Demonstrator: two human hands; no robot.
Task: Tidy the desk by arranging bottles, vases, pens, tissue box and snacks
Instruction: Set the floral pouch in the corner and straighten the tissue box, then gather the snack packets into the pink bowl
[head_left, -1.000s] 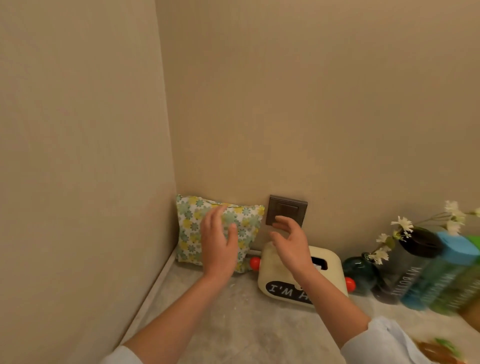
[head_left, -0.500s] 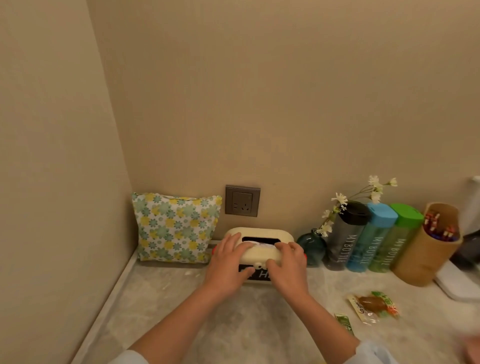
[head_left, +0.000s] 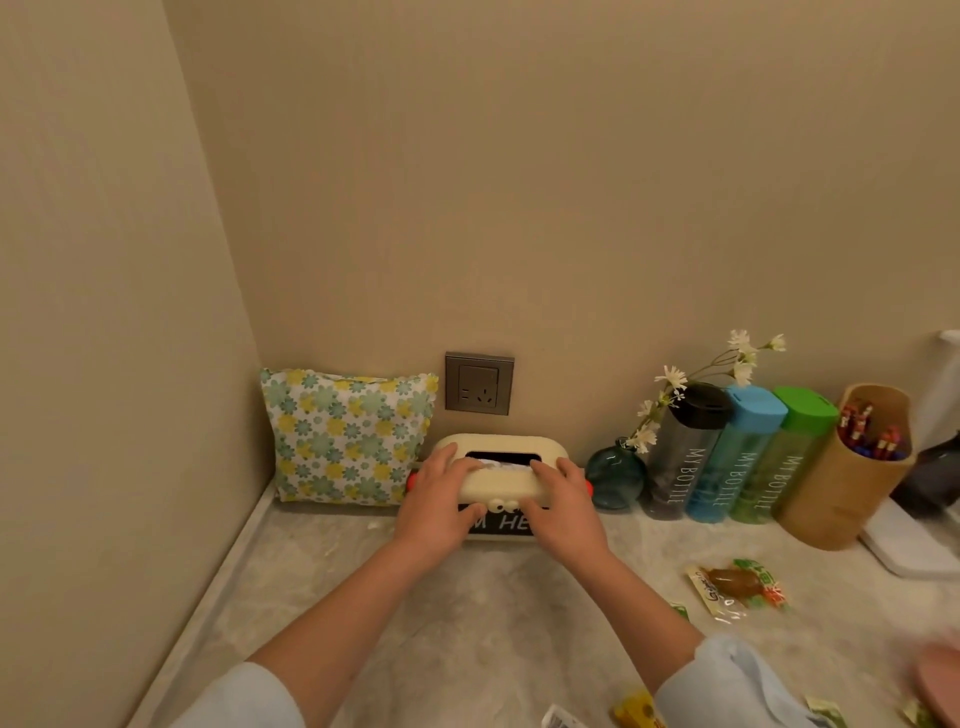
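Note:
A cream tissue box with a black label stands at the back wall under a socket. My left hand lies on its left front and my right hand on its right front, fingers over the top edge. To its right stand a round teal vase with white flowers, then a black-capped bottle, a blue bottle and a green bottle in a row, then a brown pen holder with pens. A snack packet lies on the marble desk at the right.
A flowered pouch leans in the left corner beside the tissue box. A wall socket sits above the box. A white base and dark object stand at far right. More snack wrappers lie along the bottom edge, and a pink thing at the lower right.
A second ago my hands hovered above the pouch and box. They came down onto the tissue box's front and stay there; the view swung right and down, showing bottles and snacks.

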